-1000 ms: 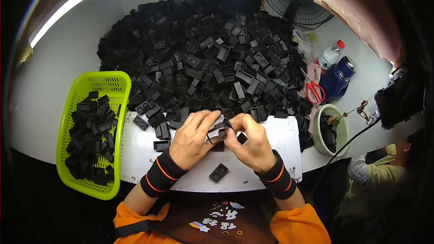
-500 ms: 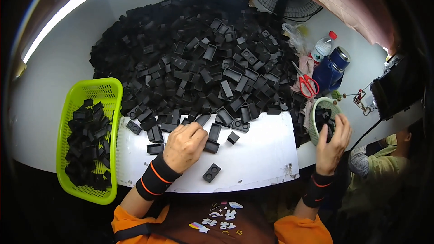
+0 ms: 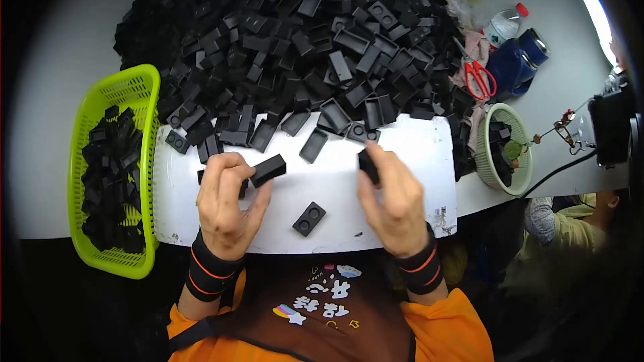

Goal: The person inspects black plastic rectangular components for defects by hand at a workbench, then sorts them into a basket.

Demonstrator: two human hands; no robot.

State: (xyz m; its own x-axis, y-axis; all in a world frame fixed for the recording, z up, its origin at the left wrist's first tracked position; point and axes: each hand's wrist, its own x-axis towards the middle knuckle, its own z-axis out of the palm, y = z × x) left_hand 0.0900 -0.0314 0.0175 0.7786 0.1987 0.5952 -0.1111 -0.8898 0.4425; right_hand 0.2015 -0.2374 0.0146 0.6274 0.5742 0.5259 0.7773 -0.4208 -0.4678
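Note:
My left hand is closed, pinching a black rectangular plastic block between thumb and fingers above the white board. Another dark piece shows partly behind its thumb. Across from it, my right hand grips a small black piece between thumb and forefinger, its shape partly hidden and blurred. Between the two hands lies a single block with two round marks on its face. An open-topped block rests farther up the board, below a large heap of similar black blocks.
On the left stands a green basket holding black blocks. A pale round basket with dark pieces is at the right. Red-handled scissors, a blue flask and a plastic bottle stand beyond it. Another person is at lower right.
My right hand has come left from the round basket to over the board, now with a small piece. My left hand has lifted a block and drawn nearer. The whole view has shifted.

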